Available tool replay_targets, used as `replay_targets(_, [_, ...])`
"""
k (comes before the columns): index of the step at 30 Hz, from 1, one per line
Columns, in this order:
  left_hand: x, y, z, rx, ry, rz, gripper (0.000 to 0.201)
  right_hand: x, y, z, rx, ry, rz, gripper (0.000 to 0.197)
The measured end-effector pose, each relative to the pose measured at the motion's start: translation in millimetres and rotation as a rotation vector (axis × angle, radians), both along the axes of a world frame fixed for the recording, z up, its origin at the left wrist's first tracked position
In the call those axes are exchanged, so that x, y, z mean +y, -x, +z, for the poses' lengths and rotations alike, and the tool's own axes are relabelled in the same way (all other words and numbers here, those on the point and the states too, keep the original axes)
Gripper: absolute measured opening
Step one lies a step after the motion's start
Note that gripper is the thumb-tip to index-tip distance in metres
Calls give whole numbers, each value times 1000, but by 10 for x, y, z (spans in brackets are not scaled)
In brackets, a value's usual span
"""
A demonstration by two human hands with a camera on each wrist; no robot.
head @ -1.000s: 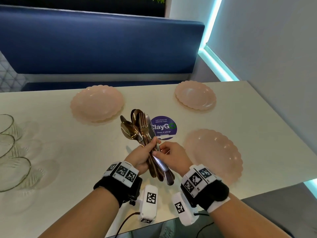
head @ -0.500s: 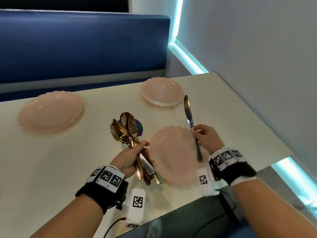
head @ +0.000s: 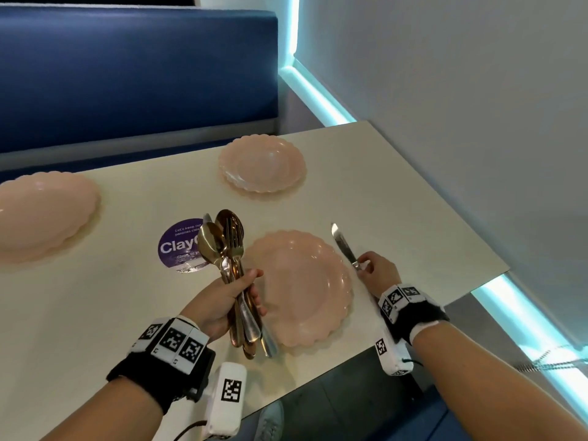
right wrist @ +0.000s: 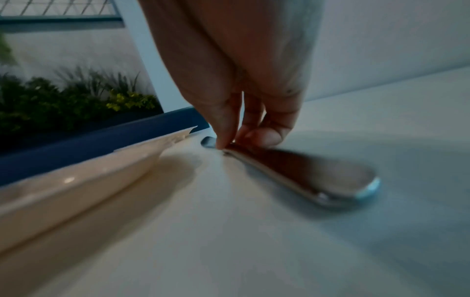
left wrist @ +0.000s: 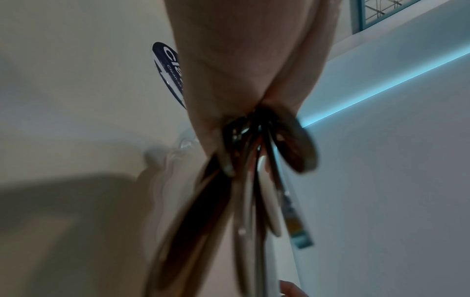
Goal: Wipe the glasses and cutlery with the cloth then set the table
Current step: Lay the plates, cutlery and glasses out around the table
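- The knife (head: 343, 246) lies on the pale counter (head: 127, 313) just right of the near pink plate (head: 299, 291), at centre right of the head view. Its long axis runs up the frame, with the silver blade tip pointing away toward the upper left and the handle toward the person.
- The right hand (head: 377, 272) pinches the knife where blade meets handle, thumb and fingertips (right wrist: 223, 140) closed on it; the right wrist view shows the handle flat on the counter.
- The left hand (head: 219, 300) is wrapped round a bundle of cutlery (head: 229, 249) of gold and silver spoons and forks, held heads up, handles down, left of the near plate.
- A round purple sticker (head: 181, 246) behind the bundle reads "Clay…", with "Let's keep our pantries" partly legible.
- Two more scalloped pink plates sit at the far centre (head: 262, 163) and the left edge (head: 44, 214).
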State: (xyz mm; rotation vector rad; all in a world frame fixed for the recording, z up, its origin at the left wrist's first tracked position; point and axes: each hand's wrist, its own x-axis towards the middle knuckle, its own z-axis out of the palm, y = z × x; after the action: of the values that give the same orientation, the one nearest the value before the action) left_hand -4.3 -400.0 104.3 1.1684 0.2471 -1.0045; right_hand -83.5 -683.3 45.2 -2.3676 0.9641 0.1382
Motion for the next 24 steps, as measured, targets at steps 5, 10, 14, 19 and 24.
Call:
replay_targets(5, [-100, 40, -11, 10, 11, 1, 16, 5, 62, -15, -20, 34, 68, 20])
replay_targets(10, [-146, 52, 14, 13, 40, -22, 17, 28, 95, -24, -13, 49, 73, 21])
replay_targets(14, [-156, 66, 50, 11, 55, -42, 16, 30, 90, -36, -9, 52, 65, 21])
replay_targets(19, [-146, 47, 87, 94, 115, -14, 14, 29, 98, -40, 16, 44, 69, 25])
replay_targets(24, [-180, 33, 111, 102, 156, -31, 21, 120, 48, 155, -14, 125, 97, 32])
